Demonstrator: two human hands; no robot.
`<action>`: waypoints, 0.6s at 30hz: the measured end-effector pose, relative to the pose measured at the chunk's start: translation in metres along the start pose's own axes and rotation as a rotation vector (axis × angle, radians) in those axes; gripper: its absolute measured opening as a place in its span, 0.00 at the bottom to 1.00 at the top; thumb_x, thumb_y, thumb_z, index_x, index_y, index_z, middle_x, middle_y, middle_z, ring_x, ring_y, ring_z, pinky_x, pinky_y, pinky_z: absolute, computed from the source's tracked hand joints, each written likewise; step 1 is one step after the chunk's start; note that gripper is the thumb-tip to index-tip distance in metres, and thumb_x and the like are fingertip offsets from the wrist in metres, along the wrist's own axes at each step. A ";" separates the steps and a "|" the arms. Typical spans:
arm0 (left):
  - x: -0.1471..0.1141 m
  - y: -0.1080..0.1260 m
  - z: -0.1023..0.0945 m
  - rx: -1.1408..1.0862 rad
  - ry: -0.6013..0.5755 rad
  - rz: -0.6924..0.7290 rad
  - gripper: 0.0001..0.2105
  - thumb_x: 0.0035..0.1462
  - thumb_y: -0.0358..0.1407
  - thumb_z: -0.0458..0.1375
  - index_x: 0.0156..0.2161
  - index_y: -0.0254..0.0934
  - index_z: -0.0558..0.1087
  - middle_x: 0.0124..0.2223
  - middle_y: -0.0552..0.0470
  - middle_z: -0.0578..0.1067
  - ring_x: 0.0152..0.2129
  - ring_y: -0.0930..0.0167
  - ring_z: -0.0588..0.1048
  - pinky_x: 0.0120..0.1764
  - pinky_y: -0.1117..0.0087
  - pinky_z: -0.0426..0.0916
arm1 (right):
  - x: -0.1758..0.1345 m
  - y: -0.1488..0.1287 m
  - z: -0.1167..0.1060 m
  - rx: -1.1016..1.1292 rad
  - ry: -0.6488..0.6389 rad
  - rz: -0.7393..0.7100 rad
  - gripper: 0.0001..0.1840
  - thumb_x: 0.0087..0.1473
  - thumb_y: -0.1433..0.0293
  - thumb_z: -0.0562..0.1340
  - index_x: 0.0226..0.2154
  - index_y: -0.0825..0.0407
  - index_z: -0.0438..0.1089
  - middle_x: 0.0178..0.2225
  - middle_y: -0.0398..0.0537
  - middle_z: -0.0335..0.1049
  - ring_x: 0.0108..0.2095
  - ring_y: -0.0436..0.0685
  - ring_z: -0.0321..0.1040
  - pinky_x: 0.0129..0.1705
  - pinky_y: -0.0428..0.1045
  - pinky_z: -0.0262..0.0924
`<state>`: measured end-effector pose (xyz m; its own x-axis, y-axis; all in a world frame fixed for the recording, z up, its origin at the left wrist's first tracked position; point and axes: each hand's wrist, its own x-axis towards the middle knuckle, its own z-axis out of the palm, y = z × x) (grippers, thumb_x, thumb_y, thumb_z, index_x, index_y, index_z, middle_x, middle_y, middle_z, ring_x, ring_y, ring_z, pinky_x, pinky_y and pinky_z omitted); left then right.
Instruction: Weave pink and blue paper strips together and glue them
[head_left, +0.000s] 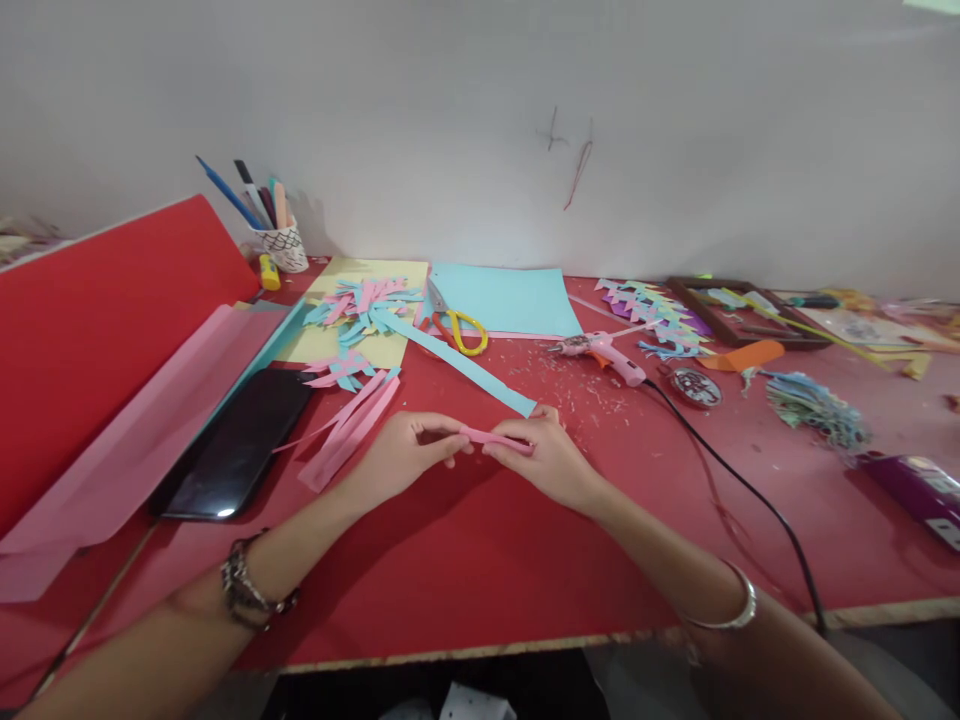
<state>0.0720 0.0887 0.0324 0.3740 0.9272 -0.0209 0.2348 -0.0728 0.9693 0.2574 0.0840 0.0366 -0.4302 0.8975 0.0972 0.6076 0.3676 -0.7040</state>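
Between my two hands, above the red tabletop, is a narrow folded pink paper strip (495,438). My left hand (409,450) pinches its left end between thumb and fingers. Its right end is pinched by my right hand (547,455). A long light-blue paper strip (465,365) lies behind, its near end close to my right fingers; I cannot tell whether they touch. Left of my left hand lie loose pink strips (352,430). Farther back, a heap of folded pink and blue paper pieces (367,300) rests on yellow paper (322,345).
Scissors (469,335) lie by blue sheets (502,300). A pink glue gun (607,357) trails a black cord (742,470) to the front edge at right. A phone (232,450), pink sheets (150,420) and a pen cup (285,248) stand left; a brown tray (787,330) is back right.
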 end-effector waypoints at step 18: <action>-0.001 0.005 -0.006 0.033 0.012 -0.030 0.09 0.45 0.39 0.55 0.22 0.38 0.75 0.19 0.56 0.74 0.17 0.75 0.69 0.28 0.75 0.66 | -0.002 0.003 -0.005 -0.164 0.004 -0.057 0.18 0.57 0.61 0.51 0.26 0.51 0.70 0.17 0.39 0.66 0.21 0.47 0.54 0.40 0.51 0.44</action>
<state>0.0678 0.0892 0.0387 0.3557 0.9334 -0.0467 0.2749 -0.0567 0.9598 0.2633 0.0846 0.0384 -0.4646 0.8749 0.1366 0.6831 0.4523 -0.5735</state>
